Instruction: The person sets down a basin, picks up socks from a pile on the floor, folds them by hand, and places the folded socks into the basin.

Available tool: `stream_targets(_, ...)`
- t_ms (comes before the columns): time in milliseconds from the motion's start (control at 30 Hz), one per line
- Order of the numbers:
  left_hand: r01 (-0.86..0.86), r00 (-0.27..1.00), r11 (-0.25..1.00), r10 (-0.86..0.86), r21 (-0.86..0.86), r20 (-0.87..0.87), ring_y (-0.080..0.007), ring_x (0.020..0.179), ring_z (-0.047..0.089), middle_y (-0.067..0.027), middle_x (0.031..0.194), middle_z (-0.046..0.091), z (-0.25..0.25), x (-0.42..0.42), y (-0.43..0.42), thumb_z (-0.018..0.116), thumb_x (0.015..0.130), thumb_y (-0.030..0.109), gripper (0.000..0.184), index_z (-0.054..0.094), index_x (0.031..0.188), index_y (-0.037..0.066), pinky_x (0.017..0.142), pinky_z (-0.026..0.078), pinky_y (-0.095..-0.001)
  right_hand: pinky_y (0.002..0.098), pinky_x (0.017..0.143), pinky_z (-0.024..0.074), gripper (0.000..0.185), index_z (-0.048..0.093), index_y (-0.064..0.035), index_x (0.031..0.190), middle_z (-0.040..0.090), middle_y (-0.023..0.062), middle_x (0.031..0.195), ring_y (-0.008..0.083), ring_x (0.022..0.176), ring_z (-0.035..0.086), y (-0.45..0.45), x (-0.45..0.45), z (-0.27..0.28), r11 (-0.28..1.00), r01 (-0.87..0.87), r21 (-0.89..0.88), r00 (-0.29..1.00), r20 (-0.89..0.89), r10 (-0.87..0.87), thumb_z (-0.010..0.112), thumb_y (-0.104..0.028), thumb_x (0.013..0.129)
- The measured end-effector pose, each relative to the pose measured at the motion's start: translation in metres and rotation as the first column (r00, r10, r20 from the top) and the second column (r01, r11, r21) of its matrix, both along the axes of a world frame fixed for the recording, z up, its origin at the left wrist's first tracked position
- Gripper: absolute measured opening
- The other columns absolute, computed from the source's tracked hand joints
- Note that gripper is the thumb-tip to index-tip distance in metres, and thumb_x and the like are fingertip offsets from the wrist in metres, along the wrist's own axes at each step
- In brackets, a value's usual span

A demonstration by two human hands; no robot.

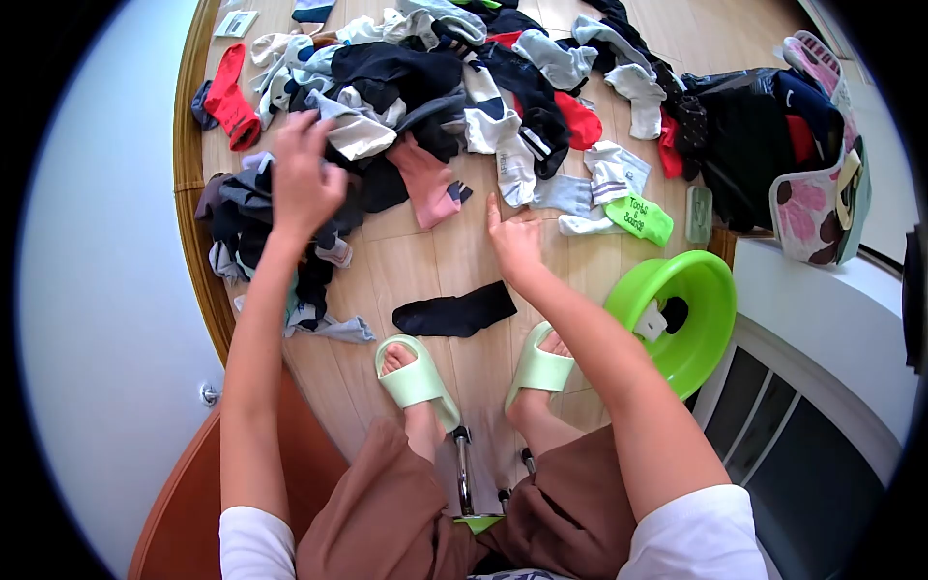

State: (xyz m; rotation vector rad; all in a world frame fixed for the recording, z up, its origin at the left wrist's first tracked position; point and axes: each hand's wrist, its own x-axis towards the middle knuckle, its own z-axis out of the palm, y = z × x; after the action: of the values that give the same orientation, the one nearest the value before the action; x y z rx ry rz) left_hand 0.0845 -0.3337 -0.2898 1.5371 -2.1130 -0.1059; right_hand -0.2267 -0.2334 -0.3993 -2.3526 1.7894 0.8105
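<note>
My left hand point(307, 179) is over the left side of a large heap of socks. Its fingers are apart and slightly blurred, and no sock shows in them. Close by lie a white-and-grey sock point(356, 130) and a red sock point(232, 101). My right hand point(515, 242) hovers at the heap's near edge, index finger stretched out and the others partly curled, holding nothing visible. Just beyond it are a white sock point(516, 172) and a pink sock point(425, 184). A single black sock point(454, 309) lies flat on the floor between my hands and my feet.
A green basin point(710, 338) with a few items inside stands at the right. Behind it are a green lettered sock point(640, 218), a small green box point(698, 215) and a patterned fabric bin point(807, 217) with dark clothes. A second sock pile point(242, 208) lies along the left wall.
</note>
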Motion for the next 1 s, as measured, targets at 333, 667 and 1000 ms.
stream_targets(333,0.179,0.984,0.97,-0.18,0.163,-0.012,-0.0334,0.117,0.051,-0.0134,0.118,0.056,-0.042,-0.128,-0.059,0.07,0.08,0.02,0.023,0.065,0.097,0.005,0.103,0.041,-0.0484,0.0559,0.089,0.0506,0.074,0.03,-0.0101,0.155,0.068,0.0347,0.098,0.0437,0.096,0.069,-0.001,0.0,0.008,1.0,0.008,-0.009,0.999,0.05,-0.007,0.056,-0.007,0.086)
stream_targets(667,-0.05,0.989,0.994,0.063,-0.094,0.132,-0.0279,0.126,0.053,-0.0106,0.131,0.058,-0.052,-0.08,-0.082,0.061,0.088,0.015,0.018,0.07,0.096,0.001,0.111,0.031,-0.0587,0.0591,0.089,0.0506,0.067,0.034,-0.0151,0.155,0.067,0.0337,0.109,0.0402,0.098,0.07,0.0,0.002,0.007,0.999,0.049,0.007,0.998,0.05,-0.05,0.053,-0.011,0.09)
stream_targets(1000,0.003,0.608,0.982,0.146,0.187,-0.78,-0.0107,0.095,0.064,-0.0052,0.103,0.066,0.067,-0.108,0.009,0.065,0.089,-0.005,0.029,0.055,0.116,-0.003,0.083,0.052,-0.0234,0.0537,0.091,0.0509,0.064,0.045,-0.0194,0.148,0.071,0.0259,0.101,0.0389,0.1,0.07,0.008,-0.016,0.014,0.991,-0.024,-0.129,0.983,0.178,0.046,0.057,-0.008,0.086)
